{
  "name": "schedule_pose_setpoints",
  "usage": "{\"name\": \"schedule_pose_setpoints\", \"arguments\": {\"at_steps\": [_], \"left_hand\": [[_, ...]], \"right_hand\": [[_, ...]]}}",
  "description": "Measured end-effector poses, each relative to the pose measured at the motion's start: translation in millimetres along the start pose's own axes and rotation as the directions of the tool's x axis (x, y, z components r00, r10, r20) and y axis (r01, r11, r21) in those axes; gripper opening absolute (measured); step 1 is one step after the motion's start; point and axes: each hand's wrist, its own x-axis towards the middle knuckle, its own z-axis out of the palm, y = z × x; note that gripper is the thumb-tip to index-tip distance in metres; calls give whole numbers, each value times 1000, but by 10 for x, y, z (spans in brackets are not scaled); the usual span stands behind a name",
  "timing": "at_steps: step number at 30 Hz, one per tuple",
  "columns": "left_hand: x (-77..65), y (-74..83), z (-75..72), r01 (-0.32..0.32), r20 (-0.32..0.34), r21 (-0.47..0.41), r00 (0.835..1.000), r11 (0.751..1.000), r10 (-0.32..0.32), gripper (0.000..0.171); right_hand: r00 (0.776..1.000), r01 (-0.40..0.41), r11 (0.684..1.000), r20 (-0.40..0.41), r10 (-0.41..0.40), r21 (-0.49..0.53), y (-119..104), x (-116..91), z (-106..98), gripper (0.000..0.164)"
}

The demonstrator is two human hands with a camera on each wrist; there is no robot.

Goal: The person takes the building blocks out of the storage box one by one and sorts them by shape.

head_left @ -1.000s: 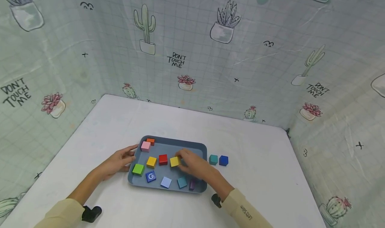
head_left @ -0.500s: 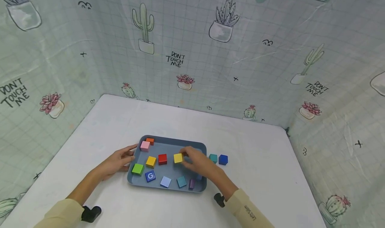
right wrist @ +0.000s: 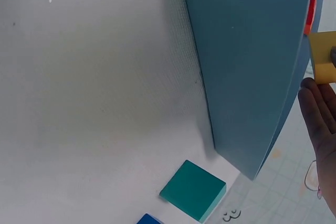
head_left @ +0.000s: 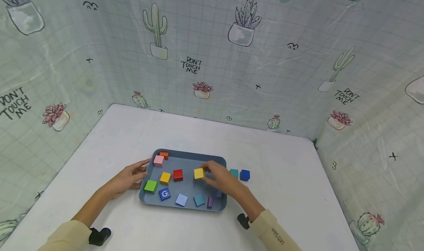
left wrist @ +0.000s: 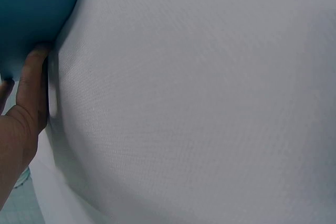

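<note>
My right hand [head_left: 220,175] pinches a yellow cube [head_left: 199,173] over the right half of a blue-grey tray [head_left: 188,154]. In the right wrist view the same yellow cube [right wrist: 323,56] sits between thumb and fingers, at the tray's rim line. My left hand [head_left: 127,179] rests against the tray's left side with fingers extended. The left wrist view shows its fingertips touching the tray wall [left wrist: 37,14]. Inside the tray near the yellow cube lie a red cube [head_left: 177,175], an orange-yellow cube [head_left: 165,178] and a teal cube [head_left: 199,200].
Also in the tray are pink [head_left: 158,161], orange [head_left: 163,155], green [head_left: 150,186], G-marked blue [head_left: 164,194], light blue [head_left: 181,200] and purple [head_left: 210,201] blocks. Outside, to its right, stand a teal cube [head_left: 234,173] and a blue cube [head_left: 244,175].
My right hand has carried the yellow cube a short way right and slightly towards the back of the tray. The left hand stays at the tray's left side.
</note>
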Motion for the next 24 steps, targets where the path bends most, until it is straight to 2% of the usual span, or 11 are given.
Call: {"name": "schedule_pose_setpoints", "arguments": {"at_steps": [9, 18, 24], "left_hand": [[-10, 26, 9, 2, 0, 4, 1000, 1000, -2, 63], [-15, 20, -6, 6, -4, -5, 1000, 1000, -6, 64], [-7, 35, -12, 8, -6, -6, 1000, 1000, -8, 64]], "right_hand": [[1000, -18, 1000, -3, 18, 13, 9, -44, -4, 40], [1000, 3, 999, -15, -3, 42, 60, -68, -24, 41], [998, 8, 997, -56, -4, 80, 122, -73, -103, 41]]}}
